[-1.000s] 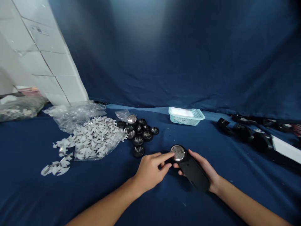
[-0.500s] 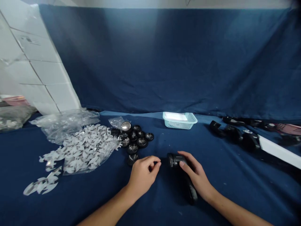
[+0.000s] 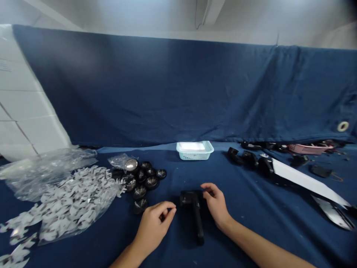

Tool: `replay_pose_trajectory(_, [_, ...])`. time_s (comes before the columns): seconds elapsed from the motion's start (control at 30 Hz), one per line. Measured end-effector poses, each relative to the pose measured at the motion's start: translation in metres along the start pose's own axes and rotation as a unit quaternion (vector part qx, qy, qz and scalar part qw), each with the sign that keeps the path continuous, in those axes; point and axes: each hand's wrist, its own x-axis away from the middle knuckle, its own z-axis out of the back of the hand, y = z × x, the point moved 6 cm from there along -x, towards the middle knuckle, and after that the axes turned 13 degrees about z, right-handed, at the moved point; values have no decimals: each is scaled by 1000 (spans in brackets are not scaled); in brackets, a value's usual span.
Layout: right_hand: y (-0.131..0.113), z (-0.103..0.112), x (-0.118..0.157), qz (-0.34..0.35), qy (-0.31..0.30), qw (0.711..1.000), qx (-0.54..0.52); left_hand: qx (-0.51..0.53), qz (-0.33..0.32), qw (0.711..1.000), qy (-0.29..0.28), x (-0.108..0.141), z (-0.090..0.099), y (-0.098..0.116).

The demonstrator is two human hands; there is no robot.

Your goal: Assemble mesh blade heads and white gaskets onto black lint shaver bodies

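Note:
A black handheld body (image 3: 196, 214) with a round ridged head and a long handle lies on the blue cloth between my hands. My right hand (image 3: 216, 204) is just to its right, apart from it, with fingers loosely curved and open. On the left side, my left hand (image 3: 156, 226) has its thumb and forefinger pinched together; anything between the tips is too small to make out. Beyond that hand sits a cluster of round black caps (image 3: 152, 182), one with a shiny metal mesh disc (image 3: 131, 165) on top.
Many small grey flat pieces (image 3: 80, 197) spill from a clear bag at left, beside crumpled plastic (image 3: 50, 171). A light blue basket (image 3: 195, 155) stands at the back. To the right are black parts (image 3: 249, 159), a long white strip (image 3: 306, 180) and a pink basket (image 3: 309, 149).
My right hand has let go of the black body and moved off to its right. The body now rests on the cloth. My left hand stays pinched. The view has shifted right and up.

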Motion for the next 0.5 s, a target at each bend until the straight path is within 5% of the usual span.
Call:
replay_pose_trajectory(0.17, [7,7,-19,-7,32,999,13,-24,-10,1000,-18,-1,-11,-4])
replay_pose_trajectory(0.27, [4,31,-36,-16,66,998,8,-30,3,999,-14,-5,-12,-11])
replay_pose_trajectory(0.4, [-11,93,-49,-21,82,996,-20,-26,7,1000,-16,-11,-13,-17])
replay_pose_trajectory(0.5, [-34,162,-46,-10,78,995,-54,-27,7,1000,-13,-13,-13,-18])
